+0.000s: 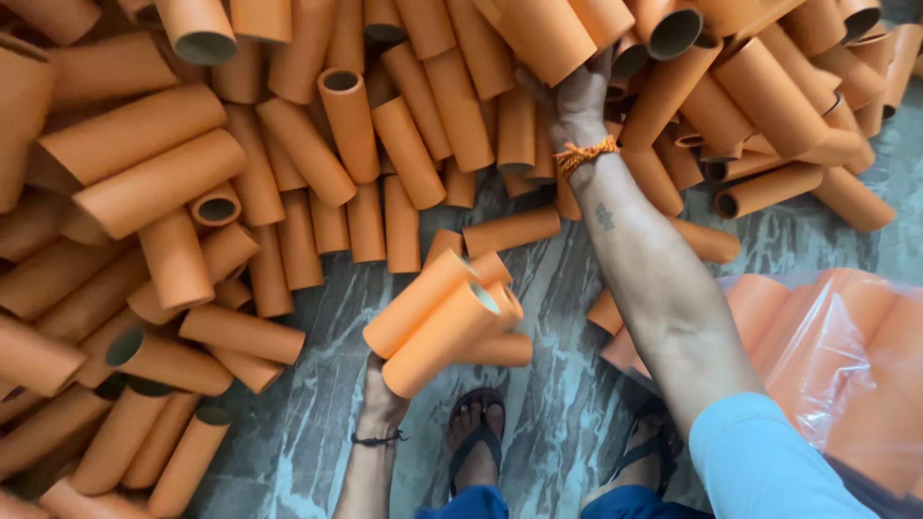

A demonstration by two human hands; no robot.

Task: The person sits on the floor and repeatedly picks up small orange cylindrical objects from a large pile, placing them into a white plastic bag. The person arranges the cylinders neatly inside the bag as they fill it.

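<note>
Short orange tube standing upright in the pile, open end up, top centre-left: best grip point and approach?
Grip the upright tube around its upper wall just under the open rim, coming from above. It stands taller than the tubes lying around it, so only that top part is free; neighbours crowd its lower sides. The right hand is likely closer than the left hand, which holds tubes.

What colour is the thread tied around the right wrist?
Orange, like the tubes. The thread shows best in the head view, just below the right hand.
</note>
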